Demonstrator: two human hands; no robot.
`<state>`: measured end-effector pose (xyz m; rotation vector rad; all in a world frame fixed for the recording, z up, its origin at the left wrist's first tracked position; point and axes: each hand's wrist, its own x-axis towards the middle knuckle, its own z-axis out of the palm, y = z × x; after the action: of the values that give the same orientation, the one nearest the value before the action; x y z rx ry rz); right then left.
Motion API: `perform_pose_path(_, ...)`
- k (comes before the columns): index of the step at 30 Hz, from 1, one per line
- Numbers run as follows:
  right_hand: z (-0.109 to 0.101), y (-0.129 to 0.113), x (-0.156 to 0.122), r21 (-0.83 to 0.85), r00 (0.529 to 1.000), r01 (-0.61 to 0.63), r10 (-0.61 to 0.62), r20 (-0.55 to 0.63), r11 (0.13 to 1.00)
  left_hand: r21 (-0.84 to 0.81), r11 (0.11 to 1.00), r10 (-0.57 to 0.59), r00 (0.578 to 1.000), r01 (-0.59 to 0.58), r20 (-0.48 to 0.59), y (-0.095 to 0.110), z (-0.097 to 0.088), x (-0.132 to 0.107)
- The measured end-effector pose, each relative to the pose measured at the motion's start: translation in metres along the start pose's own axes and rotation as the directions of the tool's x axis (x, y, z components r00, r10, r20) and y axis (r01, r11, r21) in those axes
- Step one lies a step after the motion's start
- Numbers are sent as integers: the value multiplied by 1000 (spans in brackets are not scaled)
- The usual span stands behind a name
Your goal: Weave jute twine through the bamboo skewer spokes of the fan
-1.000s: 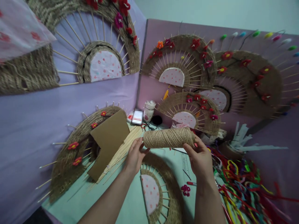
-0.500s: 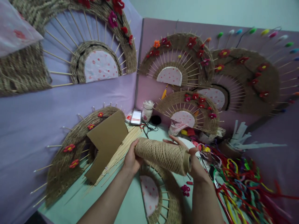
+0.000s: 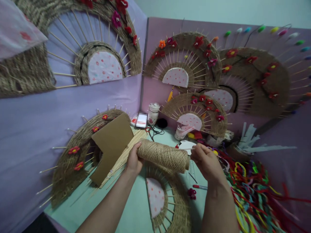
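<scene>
My left hand [image 3: 135, 159] is closed around the left end of a spool of jute twine [image 3: 163, 156], which is held up over the table, tilted down to the right. Just off the spool's right end, my right hand [image 3: 203, 158] is closed in a pinch. A thin strand of twine [image 3: 186, 149] runs from its fingertips toward the spool. Below the spool lies a woven twine fan [image 3: 178, 197] with a dotted half-round centre [image 3: 155, 196]. A dark pink felt flower [image 3: 191, 194] and a red pen [image 3: 200, 187] lie right of it.
Thin sticks [image 3: 126, 155] and a cut cardboard piece [image 3: 114, 139] lie at left by another fan [image 3: 70, 174]. Colourful pipe cleaners [image 3: 257, 194] heap at right. A white jar [image 3: 153, 113] stands at the back. Several decorated fans [image 3: 184, 45] hang on the panels.
My right hand has let go of the spool's right end and moved slightly right, now pinching a strand. My left hand keeps its hold, and the spool has shifted slightly left.
</scene>
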<state>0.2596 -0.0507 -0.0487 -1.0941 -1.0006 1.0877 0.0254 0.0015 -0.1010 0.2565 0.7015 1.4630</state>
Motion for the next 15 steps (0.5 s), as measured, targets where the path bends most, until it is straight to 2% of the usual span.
perform_pose_path(3,4,-8,0,182,989,90,-66,-135,979,1,993,119,992,-119,-44,-3,0,3)
perform_pose_path(5,4,-10,2,263,974,141,-86,-210,954,-47,990,129,987,-134,-97,-3,0,7)
perform_pose_path(8,-3,-8,8,368,945,159,-34,-326,916,-142,988,29,982,-57,-187,3,-2,12)
perform_pose_path(11,-15,0,16,479,891,182,63,-450,859,-157,986,-98,958,57,-269,11,-3,14)
perform_pose_path(13,-27,4,19,510,848,236,81,-524,827,-109,990,-115,960,89,-255,14,-3,12)
perform_pose_path(15,-39,5,20,492,810,306,49,-584,815,-26,999,-49,986,46,-158,15,-3,8)
